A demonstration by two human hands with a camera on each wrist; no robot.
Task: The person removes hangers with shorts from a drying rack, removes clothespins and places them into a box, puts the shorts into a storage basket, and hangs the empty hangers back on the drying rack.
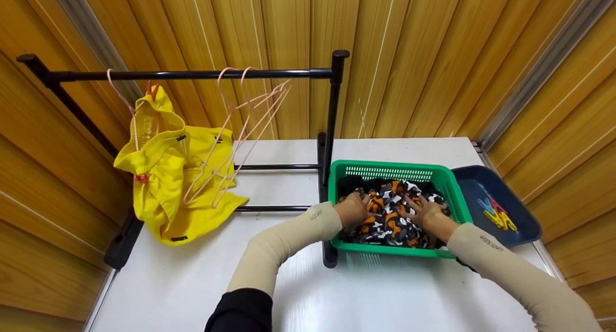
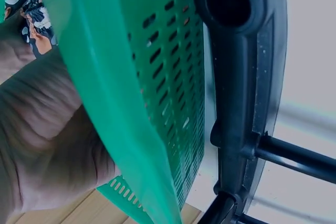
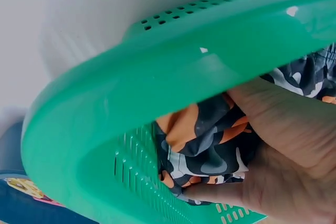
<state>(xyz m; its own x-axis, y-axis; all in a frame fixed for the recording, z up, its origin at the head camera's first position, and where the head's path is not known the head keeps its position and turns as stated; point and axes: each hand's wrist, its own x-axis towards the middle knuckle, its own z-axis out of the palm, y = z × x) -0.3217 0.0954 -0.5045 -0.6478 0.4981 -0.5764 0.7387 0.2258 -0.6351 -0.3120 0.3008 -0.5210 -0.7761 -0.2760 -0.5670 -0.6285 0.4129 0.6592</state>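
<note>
A green plastic basket [image 1: 392, 166] holds a crumpled camouflage-print garment [image 1: 391, 209] in black, orange, grey and white. Elastic gathers show on the garment's cloth [image 3: 328, 61] in the right wrist view. My left hand [image 1: 352, 210] grips the garment at its left side, just inside the basket wall; the wall hides part of that hand in the left wrist view. At the garment's right side, my right hand [image 1: 430, 219] holds a bunched fold between thumb and fingers. Darker cloth [image 1: 353, 183] lies behind the garment in the basket.
A black rack [image 1: 202, 75] stands left of the basket, its foot close to the basket wall. Yellow clothing [image 1: 163, 192] hangs there with red clips, beside empty pink hangers [image 1: 236, 144]. A dark blue tray [image 1: 481, 178] with coloured clothes pegs [image 1: 500, 220] sits at the right.
</note>
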